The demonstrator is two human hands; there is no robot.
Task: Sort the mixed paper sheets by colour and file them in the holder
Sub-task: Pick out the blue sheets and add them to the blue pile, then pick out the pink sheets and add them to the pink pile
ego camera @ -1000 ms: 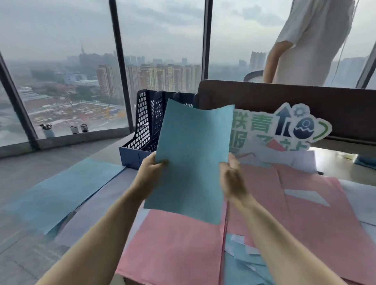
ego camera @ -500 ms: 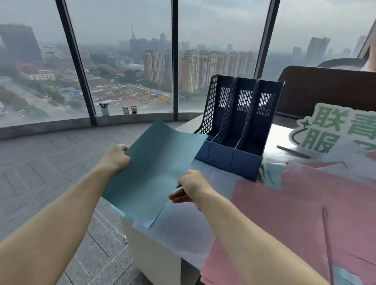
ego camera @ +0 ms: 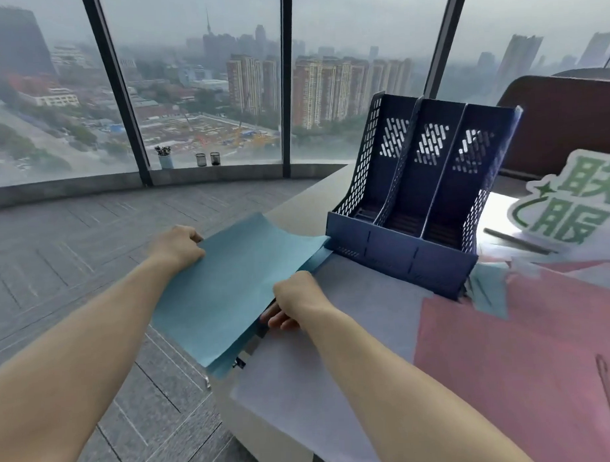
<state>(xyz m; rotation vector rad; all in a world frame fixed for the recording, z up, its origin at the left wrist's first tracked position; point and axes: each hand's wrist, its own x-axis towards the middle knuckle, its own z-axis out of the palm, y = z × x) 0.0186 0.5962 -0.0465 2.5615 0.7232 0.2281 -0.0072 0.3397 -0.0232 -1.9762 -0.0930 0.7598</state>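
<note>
I hold a blue sheet [ego camera: 229, 285] low over the table's left corner, on top of other blue sheets there. My left hand [ego camera: 178, 245] grips its far left edge. My right hand [ego camera: 295, 303] pinches its right edge, fingers tucked under the paper. The dark blue three-slot file holder [ego camera: 413, 206] stands upright just right of the sheet, and no paper shows in its slots. Pale lilac sheets [ego camera: 352, 350] lie under my right forearm, and pink sheets [ego camera: 525, 354] cover the table to the right.
A white sign with green characters [ego camera: 572, 204] lies behind the pink sheets. A dark brown partition [ego camera: 569, 118] rises at the back right. The table's left edge [ego camera: 234, 416] drops to grey floor. Small cups [ego camera: 207, 159] stand on the window sill.
I turned left with the blue sheet, bringing it from upright before the holder down to the blue pile at the table's left corner. The standing person has left view.
</note>
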